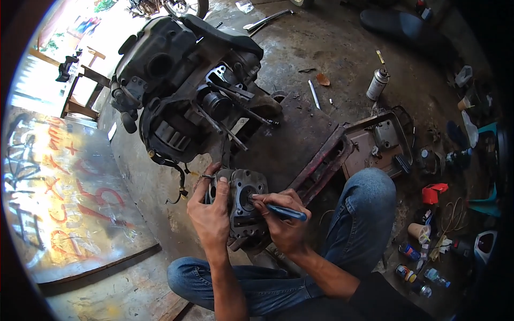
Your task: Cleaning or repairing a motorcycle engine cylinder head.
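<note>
A grey metal cylinder head (pixel 251 179) lies in front of me, its round chamber facing up. My left hand (pixel 210 219) grips its left side, thumb on top and fingers around the edge. In my right hand (pixel 286 232) is a slim tool with a blue handle (pixel 287 213), held like a pen. Its tip is at the round chamber, hidden by my fingers, so I cannot tell its kind. Just beyond stands a dark scooter engine (pixel 182 125) with its piston (pixel 217 107) exposed and several long studs sticking out.
A metal tray (pixel 388 125) holding engine parts stands at right, beside a reddish metal frame piece (pixel 321 163). A spray can (pixel 378 84) and a white pen-like stick (pixel 314 94) are on the floor beyond. A red box (pixel 433 193) and several bottles lie far right. A painted metal sheet (pixel 80 198) lies left.
</note>
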Motion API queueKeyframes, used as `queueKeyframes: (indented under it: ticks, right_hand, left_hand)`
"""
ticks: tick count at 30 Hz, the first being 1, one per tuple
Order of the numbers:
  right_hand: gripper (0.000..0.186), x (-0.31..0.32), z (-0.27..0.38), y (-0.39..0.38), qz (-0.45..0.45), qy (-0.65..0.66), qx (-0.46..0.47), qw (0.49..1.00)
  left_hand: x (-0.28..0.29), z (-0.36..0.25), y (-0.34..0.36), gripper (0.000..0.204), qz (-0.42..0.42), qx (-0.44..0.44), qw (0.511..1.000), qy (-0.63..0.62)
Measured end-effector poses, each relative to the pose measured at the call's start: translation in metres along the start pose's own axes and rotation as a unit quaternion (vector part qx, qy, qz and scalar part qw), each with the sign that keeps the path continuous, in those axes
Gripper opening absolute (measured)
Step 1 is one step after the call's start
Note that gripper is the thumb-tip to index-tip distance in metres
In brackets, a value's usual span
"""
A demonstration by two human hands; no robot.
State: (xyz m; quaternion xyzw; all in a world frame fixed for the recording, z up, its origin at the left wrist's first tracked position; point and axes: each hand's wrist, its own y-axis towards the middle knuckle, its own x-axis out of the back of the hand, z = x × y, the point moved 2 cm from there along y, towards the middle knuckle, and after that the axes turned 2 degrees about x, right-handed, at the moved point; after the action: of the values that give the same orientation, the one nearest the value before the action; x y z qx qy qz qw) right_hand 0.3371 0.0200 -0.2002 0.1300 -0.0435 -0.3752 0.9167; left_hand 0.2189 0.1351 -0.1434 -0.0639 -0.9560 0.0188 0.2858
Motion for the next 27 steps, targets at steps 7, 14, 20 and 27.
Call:
queueKeyframes:
  ticks: [7, 14, 20, 27]
  right_hand:
    - [0.019, -0.002, 0.007, 0.005, -0.012, -0.039, 0.026, 0.999]
    - [0.016, -0.007, 0.003, 0.006, -0.047, -0.020, -0.017, 0.999]
    - [0.024, -0.012, 0.003, 0.010, -0.053, -0.008, -0.054, 0.997]
    - [0.024, -0.014, 0.005, 0.021, -0.077, -0.019, -0.101, 0.992]
  left_hand:
    - [0.001, 0.003, 0.002, 0.037, 0.006, -0.015, 1.000, 0.010]
    - [0.000, 0.004, 0.002, 0.037, 0.004, -0.011, 1.000, 0.001]
    - [0.000, 0.003, 0.002, 0.037, 0.002, -0.005, 1.000, 0.006]
    - [-0.001, 0.006, 0.003, 0.038, 0.003, -0.010, 1.000, -0.002]
